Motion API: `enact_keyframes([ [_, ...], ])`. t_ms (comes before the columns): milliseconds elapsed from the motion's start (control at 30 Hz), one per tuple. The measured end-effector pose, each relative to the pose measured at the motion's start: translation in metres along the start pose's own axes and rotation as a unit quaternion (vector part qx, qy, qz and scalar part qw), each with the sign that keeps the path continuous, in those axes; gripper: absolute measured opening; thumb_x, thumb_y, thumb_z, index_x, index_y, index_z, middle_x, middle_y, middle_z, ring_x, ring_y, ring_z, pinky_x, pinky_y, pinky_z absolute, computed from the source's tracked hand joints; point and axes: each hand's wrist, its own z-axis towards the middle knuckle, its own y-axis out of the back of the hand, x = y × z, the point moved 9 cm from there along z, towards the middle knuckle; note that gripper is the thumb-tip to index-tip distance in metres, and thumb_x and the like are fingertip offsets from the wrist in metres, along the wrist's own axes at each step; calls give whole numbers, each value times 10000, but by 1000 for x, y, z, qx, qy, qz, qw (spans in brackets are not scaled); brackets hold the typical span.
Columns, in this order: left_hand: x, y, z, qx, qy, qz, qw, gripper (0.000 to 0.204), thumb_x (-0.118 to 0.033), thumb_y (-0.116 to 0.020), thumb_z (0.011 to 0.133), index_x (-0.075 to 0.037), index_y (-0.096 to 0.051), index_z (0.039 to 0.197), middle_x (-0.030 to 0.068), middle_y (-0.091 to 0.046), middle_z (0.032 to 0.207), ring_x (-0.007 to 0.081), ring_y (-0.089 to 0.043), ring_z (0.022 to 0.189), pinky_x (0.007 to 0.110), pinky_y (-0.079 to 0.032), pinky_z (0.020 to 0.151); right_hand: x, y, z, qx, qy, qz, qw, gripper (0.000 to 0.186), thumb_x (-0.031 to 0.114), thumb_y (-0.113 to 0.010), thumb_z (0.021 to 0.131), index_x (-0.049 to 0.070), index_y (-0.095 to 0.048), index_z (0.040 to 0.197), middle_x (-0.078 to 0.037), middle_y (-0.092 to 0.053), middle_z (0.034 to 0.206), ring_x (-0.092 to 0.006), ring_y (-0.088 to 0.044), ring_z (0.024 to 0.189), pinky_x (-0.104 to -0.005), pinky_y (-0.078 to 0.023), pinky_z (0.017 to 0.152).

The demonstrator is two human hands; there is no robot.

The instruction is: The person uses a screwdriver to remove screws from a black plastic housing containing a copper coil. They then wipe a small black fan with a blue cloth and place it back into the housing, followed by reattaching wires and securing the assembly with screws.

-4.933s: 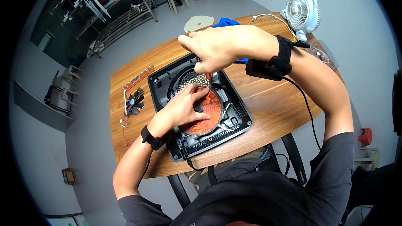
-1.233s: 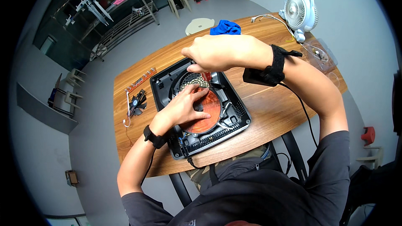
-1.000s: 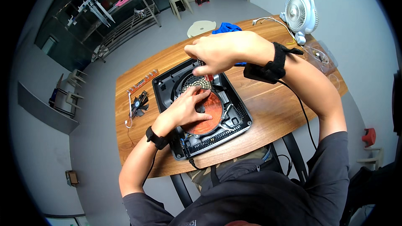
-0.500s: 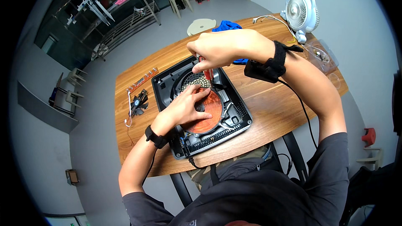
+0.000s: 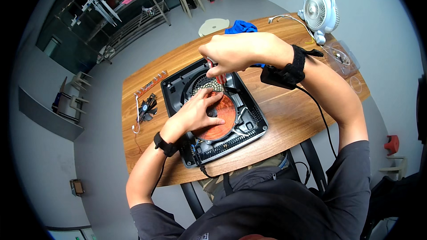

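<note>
In the head view, we hold our left hand [image 5: 194, 112] over the middle of the frame, palm down, its grip wide, thumb and forefinger spread on a coil [image 5: 226, 110]. Our right forearm arches in from the right; the wrist bends so that the right hand [image 5: 229, 54] hangs above the casing's upper end, its grip closed around a red-handled tool [image 5: 221, 79] pointing down near the coil's upper edge.

The casing [image 5: 171, 90], black and apparently plastic, is a shallow rectangle with rounded corners and ribbed vents, lying tilted on the wood-grained surface [image 5: 296, 111]. Beyond the coil sits a round, pale-celled grille [image 5: 207, 84].

The coil, at the frame's centre inside the casing, is a flat, coppery disc of fine concentric windings, dark at its hub and partly hidden by our fingers.
</note>
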Motion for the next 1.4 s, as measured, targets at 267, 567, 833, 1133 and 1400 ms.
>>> enact_keyframes([
  [267, -2, 1, -2, -6, -7, -4, 1000, 884, -521, -849, 798, -66, -558, 1498, 226, -468, 1523, 383, -478, 1413, 437, -406, 1195, -12, -8, 3, -20, 54, 1, 998, 359, 298, -710, 965, -54, -663, 1016, -208, -739, 882, -398, -726, 866, -451, -583, 774],
  [567, -3, 1, 0, -7, -17, -9, 1000, 894, -543, -838, 804, -35, -563, 1488, 239, -485, 1499, 385, -492, 1391, 432, -402, 1192, -14, 4, -15, -91, 46, -62, 993, 440, 340, -689, 967, -92, -642, 1036, -240, -713, 849, -412, -722, 847, -453, -593, 757],
  [833, 0, 0, 0, -10, -14, -9, 1000, 890, -539, -841, 802, -42, -567, 1486, 239, -486, 1498, 383, -488, 1397, 434, -403, 1191, -5, -5, -3, -33, 44, -63, 996, 348, 230, -722, 900, -58, -618, 1066, -218, -716, 864, -396, -719, 838, -472, -588, 733],
  [1133, -4, 3, -1, -6, -15, -12, 1000, 894, -539, -842, 800, -45, -562, 1491, 234, -490, 1491, 383, -486, 1397, 436, -404, 1190, 8, 4, -14, -84, 130, -63, 986, 323, 183, -726, 887, -43, -618, 1091, -192, -734, 908, -385, -724, 879, -445, -587, 768],
  [1400, 0, 0, -1, -14, -21, -8, 1000, 883, -541, -841, 799, -53, -571, 1485, 230, -488, 1494, 378, -483, 1398, 433, -404, 1191, 1, -4, -4, 13, 17, -32, 999, 348, 206, -726, 891, -46, -617, 1105, -210, -730, 936, -378, -723, 889, -448, -581, 785],
])
